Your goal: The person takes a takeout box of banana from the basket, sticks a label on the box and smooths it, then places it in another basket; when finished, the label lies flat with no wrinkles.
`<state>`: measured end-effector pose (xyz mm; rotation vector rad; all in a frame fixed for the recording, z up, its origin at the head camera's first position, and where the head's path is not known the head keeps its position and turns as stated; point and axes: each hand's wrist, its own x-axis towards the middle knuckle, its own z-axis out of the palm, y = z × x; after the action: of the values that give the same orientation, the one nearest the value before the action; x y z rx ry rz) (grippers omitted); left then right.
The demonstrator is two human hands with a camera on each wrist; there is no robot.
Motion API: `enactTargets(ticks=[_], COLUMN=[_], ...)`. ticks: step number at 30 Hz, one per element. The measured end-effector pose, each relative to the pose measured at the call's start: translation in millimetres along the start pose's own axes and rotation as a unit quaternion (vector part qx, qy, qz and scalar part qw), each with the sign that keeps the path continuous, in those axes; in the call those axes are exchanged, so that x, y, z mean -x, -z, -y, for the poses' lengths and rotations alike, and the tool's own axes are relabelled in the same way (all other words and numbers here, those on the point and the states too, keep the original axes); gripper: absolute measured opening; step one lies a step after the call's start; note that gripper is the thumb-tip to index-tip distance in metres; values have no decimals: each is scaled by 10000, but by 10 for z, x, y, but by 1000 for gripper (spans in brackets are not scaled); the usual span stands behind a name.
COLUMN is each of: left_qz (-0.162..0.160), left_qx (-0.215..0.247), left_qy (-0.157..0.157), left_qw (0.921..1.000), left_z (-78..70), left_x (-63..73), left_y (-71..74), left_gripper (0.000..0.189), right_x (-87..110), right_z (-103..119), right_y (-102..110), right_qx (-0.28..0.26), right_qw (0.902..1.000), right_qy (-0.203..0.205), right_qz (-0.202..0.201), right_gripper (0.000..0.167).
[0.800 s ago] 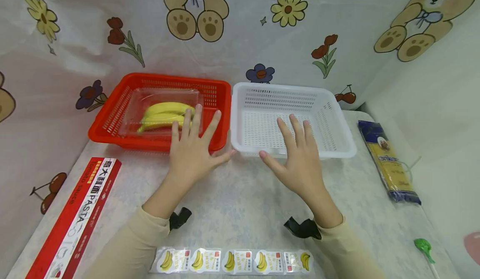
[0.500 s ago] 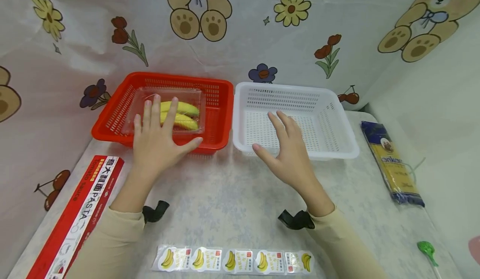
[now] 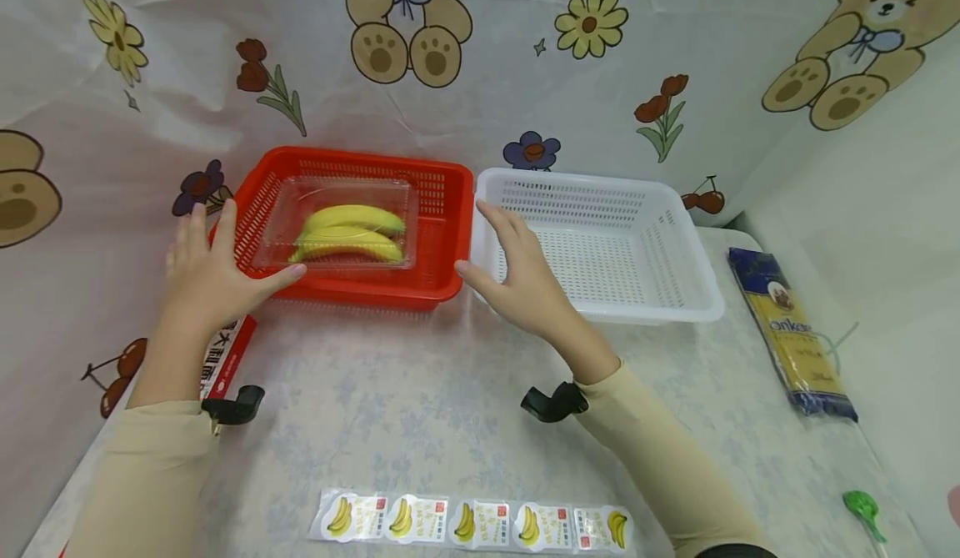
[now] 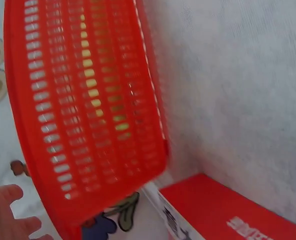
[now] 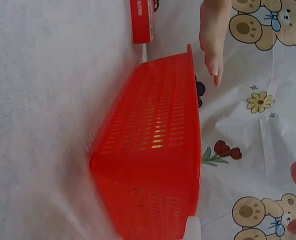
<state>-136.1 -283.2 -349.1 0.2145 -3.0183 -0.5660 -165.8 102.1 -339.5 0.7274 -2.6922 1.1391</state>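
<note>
A red plastic basket (image 3: 442, 283) stands at the back left of the table. Inside it lies a clear lidded plastic box (image 3: 281, 241) with yellow bananas (image 3: 348, 228) showing through. My left hand (image 3: 210, 279) is spread at the basket's left end, its thumb in front of the rim; in the right wrist view that hand (image 5: 214, 42) hovers apart from the basket. My right hand (image 3: 517, 279), fingers and thumb apart, hovers at the right end of the red basket, over the left edge of a white basket (image 3: 637, 312). Neither hand holds anything.
A red pasta box (image 3: 228, 354) lies at the left, mostly behind the left arm. A strip of banana stickers (image 3: 472, 525) lies along the front. A yellow and blue pasta packet (image 3: 791, 333) and a green-headed stick (image 3: 862, 508) are at the right. A printed cloth hangs behind.
My left hand has moved left, from in front of the red basket to its left end. The right hand has shifted left, from over the white basket toward the red one's right end.
</note>
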Motion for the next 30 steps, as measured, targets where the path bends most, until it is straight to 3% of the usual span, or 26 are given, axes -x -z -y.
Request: enactTargets(ticks=[5,13,25,30], left_qz=[288,546,841,663], left_qx=[114,384,235,321], left_qy=[217,596,680,704], left_qw=[9993,9960,9939,9948], left_z=[149,240,266,254], left_x=[-21,-28,-22,-23], left_y=[2,-63,-77,-110], left_gripper=[124,129,137,138], right_x=[-248,-580,-963,-1047], right_z=[151,322,403,382], right_y=[-196,-575,-978,-1070], right_qx=[-318,-396,-196,-151], right_qw=[9986,9960,9898,9838], right_qy=[-81,-180,-1075,-1528], right_qz=[406,777,911,926], right_gripper=[78,78,79,80])
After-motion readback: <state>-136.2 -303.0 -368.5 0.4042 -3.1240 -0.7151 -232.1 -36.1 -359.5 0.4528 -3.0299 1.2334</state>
